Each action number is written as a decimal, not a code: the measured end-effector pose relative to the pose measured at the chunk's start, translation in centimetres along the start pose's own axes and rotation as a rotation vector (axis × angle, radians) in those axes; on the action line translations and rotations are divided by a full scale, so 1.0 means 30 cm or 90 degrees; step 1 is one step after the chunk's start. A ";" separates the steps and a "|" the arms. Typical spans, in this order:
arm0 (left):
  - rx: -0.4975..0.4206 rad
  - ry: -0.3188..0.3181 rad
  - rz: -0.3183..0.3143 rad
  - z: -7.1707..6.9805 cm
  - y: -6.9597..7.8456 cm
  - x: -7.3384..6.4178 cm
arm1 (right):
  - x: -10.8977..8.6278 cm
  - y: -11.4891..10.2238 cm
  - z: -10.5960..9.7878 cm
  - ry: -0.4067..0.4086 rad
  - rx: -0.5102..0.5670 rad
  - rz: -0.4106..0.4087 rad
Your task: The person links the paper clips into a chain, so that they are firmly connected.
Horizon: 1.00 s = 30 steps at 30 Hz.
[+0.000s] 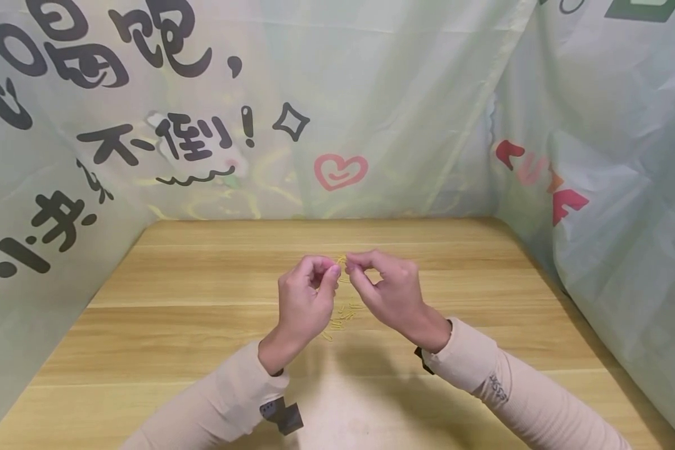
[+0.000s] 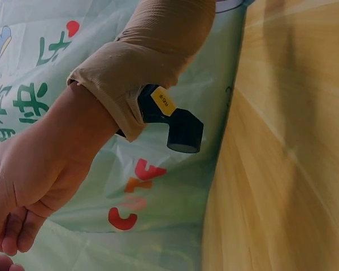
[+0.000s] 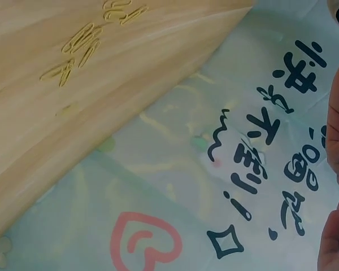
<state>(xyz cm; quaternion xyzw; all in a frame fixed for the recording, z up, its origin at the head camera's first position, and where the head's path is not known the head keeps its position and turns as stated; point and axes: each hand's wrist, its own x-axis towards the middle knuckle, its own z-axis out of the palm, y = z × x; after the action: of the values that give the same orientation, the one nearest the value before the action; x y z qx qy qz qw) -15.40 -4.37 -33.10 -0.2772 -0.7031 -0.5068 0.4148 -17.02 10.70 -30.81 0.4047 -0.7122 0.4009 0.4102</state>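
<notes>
Over the middle of the table, my left hand (image 1: 306,297) and right hand (image 1: 390,290) meet almost fingertip to fingertip. Each pinches, thumb against forefinger, part of some thin yellow paper clips (image 1: 341,259) that bridge the small gap; the fingers hide much of them. Several more yellow paper clips (image 3: 82,39) lie loose on the wood below and nearer me. In the left wrist view, the right hand (image 2: 39,169) shows at the left edge with its other fingers curled. Only parts of both hands enter the right wrist view, at its right edge.
The wooden table (image 1: 202,344) ends at a pale green printed curtain (image 1: 405,112) behind it, with more curtain along both sides. Black wrist cameras (image 1: 281,415) sit at the beige sleeves (image 1: 219,400).
</notes>
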 end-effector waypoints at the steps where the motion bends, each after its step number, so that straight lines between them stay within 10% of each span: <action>1: 0.004 0.004 0.000 0.001 0.001 0.000 | -0.001 -0.001 0.002 0.003 0.010 0.008; 15: 0.073 0.004 -0.009 0.003 0.012 0.019 | -0.016 -0.006 0.035 0.053 0.015 0.053; 23: -0.032 -0.068 -0.204 0.000 0.024 0.021 | -0.030 0.014 0.039 0.056 -0.023 0.003; 30: -0.127 -0.072 -0.339 0.005 0.050 0.031 | -0.049 0.012 0.068 0.137 0.082 0.052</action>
<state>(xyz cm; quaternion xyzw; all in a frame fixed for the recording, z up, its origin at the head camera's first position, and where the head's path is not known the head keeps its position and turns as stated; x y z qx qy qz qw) -14.69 -3.76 -31.60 -0.1500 -0.7201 -0.6479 0.1977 -17.37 9.35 -32.94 0.3554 -0.6526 0.5037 0.4405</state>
